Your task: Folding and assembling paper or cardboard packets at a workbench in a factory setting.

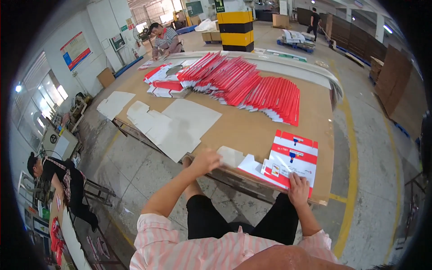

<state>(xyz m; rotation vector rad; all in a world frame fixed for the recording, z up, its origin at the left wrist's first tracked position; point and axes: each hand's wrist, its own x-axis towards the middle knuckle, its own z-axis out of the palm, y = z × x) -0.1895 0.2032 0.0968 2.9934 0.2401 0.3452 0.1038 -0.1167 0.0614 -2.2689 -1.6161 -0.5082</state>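
A flat, unfolded red-and-white carton (pixel 305 163) lies at the near right edge of the table, its flaps spread to the left. My right hand (pixel 299 189) rests on its near part with the fingers stretched out over the printed face. My left hand (pixel 204 163) is above the table's near edge, just left of a small grey-white card piece (pixel 230 156). Motion smears its fingertips, so whether they grip anything is unclear. Larger grey-white card sheets (pixel 185 123) with cut-out edges lie farther left, partly overhanging the table edge.
A long fanned row of folded red-and-white cartons (pixel 238 83) spans the table (pixel 315 117), with a flat stack (pixel 168 89) at its left. A person in a striped top (pixel 166 41) stands at the far side; another sits at left (pixel 67 184). A yellow-black pillar (pixel 235 31) rises beyond.
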